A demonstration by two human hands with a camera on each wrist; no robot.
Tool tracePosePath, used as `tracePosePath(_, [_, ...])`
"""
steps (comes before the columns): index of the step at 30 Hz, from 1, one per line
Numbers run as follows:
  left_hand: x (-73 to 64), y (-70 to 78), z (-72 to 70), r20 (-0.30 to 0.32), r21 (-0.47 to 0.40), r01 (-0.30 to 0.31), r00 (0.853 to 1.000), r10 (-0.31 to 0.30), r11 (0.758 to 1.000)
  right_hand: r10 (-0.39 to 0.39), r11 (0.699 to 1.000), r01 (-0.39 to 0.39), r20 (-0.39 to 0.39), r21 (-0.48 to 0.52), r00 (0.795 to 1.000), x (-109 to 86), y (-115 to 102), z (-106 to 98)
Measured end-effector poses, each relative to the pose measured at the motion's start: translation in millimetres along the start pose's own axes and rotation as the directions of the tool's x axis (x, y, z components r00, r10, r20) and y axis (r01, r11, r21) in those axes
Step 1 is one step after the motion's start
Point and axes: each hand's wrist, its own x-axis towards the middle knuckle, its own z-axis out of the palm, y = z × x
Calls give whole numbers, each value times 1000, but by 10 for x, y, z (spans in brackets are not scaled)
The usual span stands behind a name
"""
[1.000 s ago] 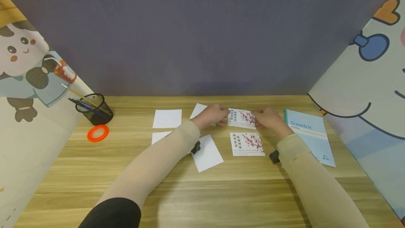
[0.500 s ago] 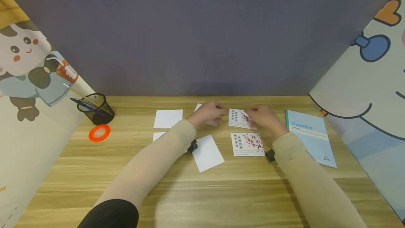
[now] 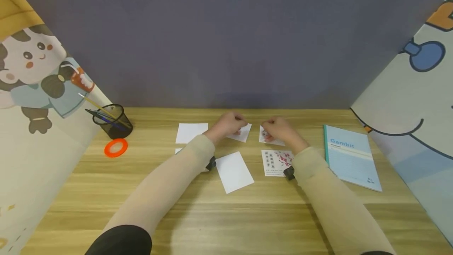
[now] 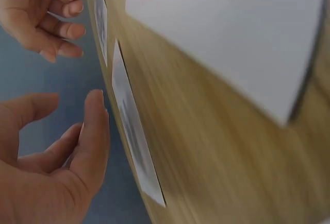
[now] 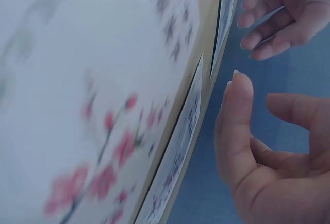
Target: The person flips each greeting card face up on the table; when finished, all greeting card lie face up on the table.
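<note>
My left hand (image 3: 226,126) hovers at a white card (image 3: 243,135) in the back row, partly covering it. In the left wrist view, thumb and fingers of the left hand (image 4: 62,162) stand apart with nothing between them. My right hand (image 3: 282,130) is over the back printed card (image 3: 277,142), hiding most of it. The right wrist view has the right hand (image 5: 273,167) with thumb and fingers parted, holding nothing, beside that card (image 5: 178,147). A second printed card (image 3: 273,162), with red blossoms and dark characters, lies in front, its right edge behind my wrist.
White cards lie at the back left (image 3: 192,133) and, tilted, at the front (image 3: 235,172); another is mostly under my left sleeve. A mesh pen cup (image 3: 115,123) and orange tape ring (image 3: 116,147) stand left. A blue notebook (image 3: 352,158) lies right.
My right hand has let go of the back printed card's right edge and moved left over it. My left hand has left that card's left side and shifted slightly left, uncovering more of the white card.
</note>
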Motion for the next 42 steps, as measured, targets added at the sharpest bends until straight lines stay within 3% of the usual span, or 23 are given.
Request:
tracePosePath(3, [6,-25,-97,-58,15,5,998,-5,1000,-5,999,4,16,50,1000,26,-62,65])
tracePosePath(9, [15,-50,-302,-231,215,7,972,44,977,6,995,-8,13,95,1000,66,-190,154])
tracePosePath(14, [46,-113,-356,-278,321,52,960,42,946,9,996,-10,6,92,1000,104,-223,220])
tracePosePath(18, [110,-189,-368,-300,386,15,948,110,922,24,997,-25,12,76,1000,124,-222,263])
tracePosePath(20, [102,-193,-367,-299,418,12,946,125,908,32,997,-33,14,70,999,138,-213,286])
tracePosePath(28, [61,-211,-325,-210,531,45,975,79,846,18,1000,-18,11,8,1000,180,-172,365])
tracePosePath(33, [64,-210,-316,-195,535,41,978,76,844,22,998,-22,5,-52,1000,201,-192,373])
tracePosePath(42, [66,-202,-335,-185,507,60,982,40,860,55,992,-55,3,-109,998,230,-255,373])
